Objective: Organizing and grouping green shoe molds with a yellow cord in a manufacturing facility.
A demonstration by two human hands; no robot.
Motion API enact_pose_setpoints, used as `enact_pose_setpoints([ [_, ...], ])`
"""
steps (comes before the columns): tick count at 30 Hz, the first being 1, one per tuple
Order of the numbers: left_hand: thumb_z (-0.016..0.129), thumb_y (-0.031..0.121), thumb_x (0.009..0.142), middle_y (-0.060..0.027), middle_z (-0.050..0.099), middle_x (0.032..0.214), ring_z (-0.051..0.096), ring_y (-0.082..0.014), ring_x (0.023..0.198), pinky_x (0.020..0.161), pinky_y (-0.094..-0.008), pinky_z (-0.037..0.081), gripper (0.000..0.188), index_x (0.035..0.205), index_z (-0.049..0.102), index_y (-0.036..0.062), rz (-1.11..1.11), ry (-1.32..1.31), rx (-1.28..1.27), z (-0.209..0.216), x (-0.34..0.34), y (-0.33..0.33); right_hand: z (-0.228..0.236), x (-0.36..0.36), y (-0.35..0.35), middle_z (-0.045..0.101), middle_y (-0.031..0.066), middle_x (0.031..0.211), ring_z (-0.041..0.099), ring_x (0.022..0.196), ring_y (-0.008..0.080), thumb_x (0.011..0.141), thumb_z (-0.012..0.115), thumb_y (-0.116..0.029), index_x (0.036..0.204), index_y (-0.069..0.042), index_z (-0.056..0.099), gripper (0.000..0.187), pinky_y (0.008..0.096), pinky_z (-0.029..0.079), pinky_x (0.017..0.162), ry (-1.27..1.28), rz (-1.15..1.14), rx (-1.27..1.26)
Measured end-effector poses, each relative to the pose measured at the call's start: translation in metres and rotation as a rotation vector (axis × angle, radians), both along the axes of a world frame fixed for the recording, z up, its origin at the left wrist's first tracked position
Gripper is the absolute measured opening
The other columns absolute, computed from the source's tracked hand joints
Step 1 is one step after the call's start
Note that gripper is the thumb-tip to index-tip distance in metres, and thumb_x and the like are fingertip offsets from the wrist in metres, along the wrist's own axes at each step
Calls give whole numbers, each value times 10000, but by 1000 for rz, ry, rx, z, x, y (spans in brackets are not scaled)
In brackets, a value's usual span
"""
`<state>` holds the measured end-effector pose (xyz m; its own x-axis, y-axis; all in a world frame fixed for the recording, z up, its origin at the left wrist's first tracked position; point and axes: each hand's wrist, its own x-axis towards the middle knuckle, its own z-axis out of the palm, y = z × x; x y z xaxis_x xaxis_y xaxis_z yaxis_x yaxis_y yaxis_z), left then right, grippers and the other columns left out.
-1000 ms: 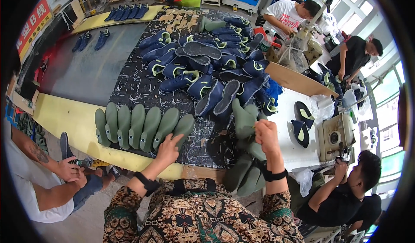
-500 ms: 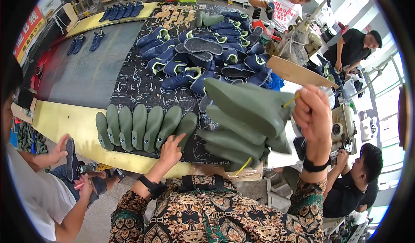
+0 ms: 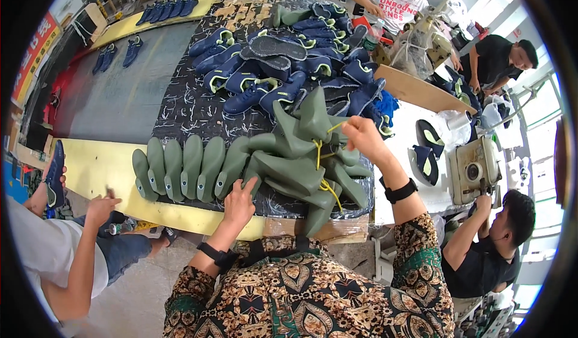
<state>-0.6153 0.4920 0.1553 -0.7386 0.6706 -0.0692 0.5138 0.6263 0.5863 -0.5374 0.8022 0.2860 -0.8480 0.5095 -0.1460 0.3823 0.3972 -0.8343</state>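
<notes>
Six lasts (image 3: 180, 168) stood in a row. Right hand (image 3: 363, 136) gripped the tied bundle (image 3: 301, 157); left hand (image 3: 239, 201), fingers loose, touched the row's end.

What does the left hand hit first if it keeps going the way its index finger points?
Most likely the bundle of green shoe lasts tied with yellow cord: the left hand points up and right, fingertip already at its edge. Depth unclear.

Green shoe forms (image 3: 289, 169): smooth, matt plastic, bundled with yellow cord (image 3: 319, 163). Blue shoes (image 3: 283, 67): cloth uppers, matt. Table edge (image 3: 102, 163): yellow-painted wood, smooth.
</notes>
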Motion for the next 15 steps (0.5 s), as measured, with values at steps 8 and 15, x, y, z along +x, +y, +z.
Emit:
enact_pose_setpoints([
  [8, 539, -47, 700, -256, 471, 1115, 547, -418, 910, 765, -452, 465, 554, 1221, 484, 135, -21, 164, 5, -11, 1, -4, -14, 86, -42, 578, 183, 891, 602, 777, 340, 774, 635, -350, 921, 8, 549, 396, 402, 477, 685, -324, 172, 283],
  [15, 612, 38, 694, -233, 467, 1122, 509, -380, 992, 851, -451, 398, 499, 1181, 508, 70, -141, 343, -84, 17, 2, 5, -80, 101, -78, 601, 159, 708, 612, 661, 330, 800, 592, -357, 794, -20, 575, 337, 416, 495, 572, -270, 297, 643],
])
